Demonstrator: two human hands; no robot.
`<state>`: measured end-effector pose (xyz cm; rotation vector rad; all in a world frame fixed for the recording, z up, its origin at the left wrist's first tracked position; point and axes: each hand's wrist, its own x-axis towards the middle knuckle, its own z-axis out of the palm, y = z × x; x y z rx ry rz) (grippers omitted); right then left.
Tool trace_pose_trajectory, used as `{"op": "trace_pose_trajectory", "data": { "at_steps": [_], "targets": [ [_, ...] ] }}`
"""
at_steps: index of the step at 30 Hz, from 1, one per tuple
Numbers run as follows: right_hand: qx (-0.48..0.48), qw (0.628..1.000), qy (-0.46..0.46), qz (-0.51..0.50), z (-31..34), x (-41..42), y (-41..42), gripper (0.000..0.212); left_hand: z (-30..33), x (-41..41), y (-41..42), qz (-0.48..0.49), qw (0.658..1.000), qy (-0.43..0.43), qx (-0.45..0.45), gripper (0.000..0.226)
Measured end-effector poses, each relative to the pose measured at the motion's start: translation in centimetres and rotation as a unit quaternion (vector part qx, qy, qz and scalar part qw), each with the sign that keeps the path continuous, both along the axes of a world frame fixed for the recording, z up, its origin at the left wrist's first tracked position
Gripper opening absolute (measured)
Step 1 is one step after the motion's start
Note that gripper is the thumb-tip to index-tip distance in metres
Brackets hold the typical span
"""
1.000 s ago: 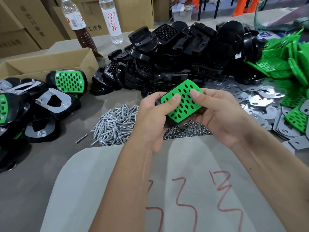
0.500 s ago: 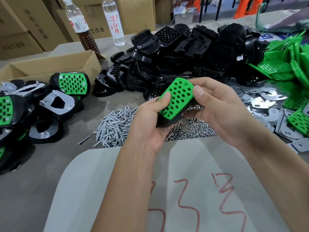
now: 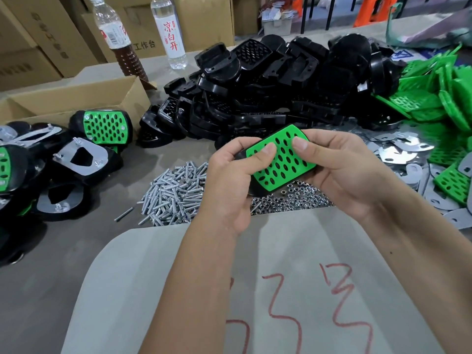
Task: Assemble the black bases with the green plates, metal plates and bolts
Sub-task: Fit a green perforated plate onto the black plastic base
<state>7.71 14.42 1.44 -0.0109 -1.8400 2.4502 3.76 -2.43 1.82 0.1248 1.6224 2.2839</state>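
Seating a green plate into a black base, both hands on the part.

Left hand (image 3: 229, 182) and right hand (image 3: 342, 172) both curl round one black base (image 3: 258, 191); each thumb presses flat on the green plate (image 3: 279, 159) lying in the base's top face. Whether the plate is fully clicked home cannot be told, since the fingers hide the edges. Step in hand, by my reading: plate-to-base fit, bolts not yet in. Just below the fingers: nuts (image 3: 291, 198); below-left of them, the bolts (image 3: 173, 194). To the right, metal plates (image 3: 398, 155) and spare green plates (image 3: 434, 98); beyond the fingertips, the heap of bare bases (image 3: 275, 80); far left, finished units (image 3: 104, 127). Next move likely calls for freeing one hand to reach a bolt or metal plate.
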Motion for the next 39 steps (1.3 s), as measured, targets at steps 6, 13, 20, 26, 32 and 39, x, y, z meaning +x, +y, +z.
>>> {"op": "trace_pose_trajectory", "data": {
  "at_steps": [6,13,20,26,32,39],
  "targets": [
    [-0.003,1.000,0.000,-0.003,0.1,0.0,-0.1,0.037,0.2,-0.3,-0.6,-0.045,0.999,-0.012,0.017,0.035],
    [0.075,0.995,0.003,-0.068,-0.5,-0.1,-0.4,0.033,-0.2,0.1,-0.6,-0.044,0.992,0.036,-0.114,0.005],
    [0.095,0.992,-0.020,-0.079,-0.4,0.0,-0.1,0.036,-0.3,0.0,-0.6,-0.039,0.988,0.049,-0.140,0.012],
    [0.135,0.989,-0.015,-0.055,0.0,-0.1,0.3,0.034,-0.1,0.2,-0.1,-0.012,0.994,0.059,-0.092,0.015],
    [0.053,0.997,-0.014,0.057,0.8,0.2,1.0,0.036,0.1,0.3,-0.4,-0.026,0.999,0.042,-0.022,0.014],
    [0.030,0.999,0.014,0.038,0.6,0.2,0.6,0.029,-0.2,0.0,-0.9,-0.078,0.996,0.010,0.037,0.025]
  ]
}}
